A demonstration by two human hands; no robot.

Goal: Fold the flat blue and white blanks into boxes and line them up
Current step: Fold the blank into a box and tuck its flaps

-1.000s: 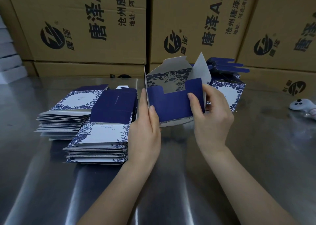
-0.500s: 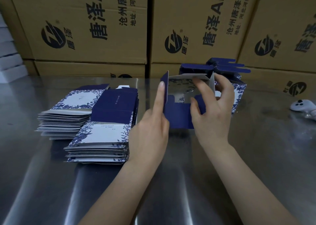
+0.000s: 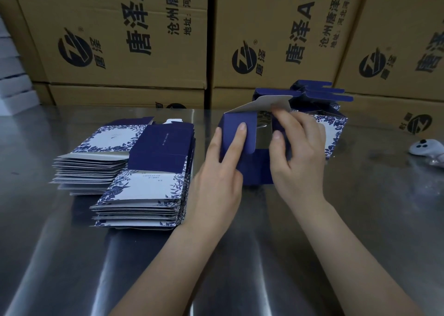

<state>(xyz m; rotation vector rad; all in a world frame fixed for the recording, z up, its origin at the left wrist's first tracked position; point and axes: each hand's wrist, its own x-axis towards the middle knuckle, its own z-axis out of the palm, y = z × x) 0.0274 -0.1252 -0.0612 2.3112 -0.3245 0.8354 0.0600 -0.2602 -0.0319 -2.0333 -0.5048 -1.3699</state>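
Fingers of the left hand (image 3: 216, 179) lie straight, forefinger (image 3: 241, 128) flat on a blue side flap and thumb along the edge beside it, pressing rather than clasping. Fingers of the right hand (image 3: 298, 162) curl over a grey top flap (image 3: 259, 104), with the thumb on the opposite blue flap, gripping it.

Brown printed cartons (image 3: 120, 39) wall the scene from 10 to 2 o'clock. Below them, a steel table (image 3: 360, 219) fills the rest of the view.

Two stacks of flat blanks sit at 9 o'clock, touching: the far stack (image 3: 96, 162) and the near stack (image 3: 144, 195), which is turned crosswise to it.

At centre stands the half-folded box (image 3: 254, 169), resting on the table between both hands. Its unclosed end faces 6 o'clock, toward the person, flaps partly turned in. Its long axis cannot be told, since the body behind is hidden.

Finished boxes (image 3: 336, 128) stand just behind it toward 1 o'clock, blue lids raised.

A white controller (image 3: 425, 147) lies at 3 o'clock, well apart.
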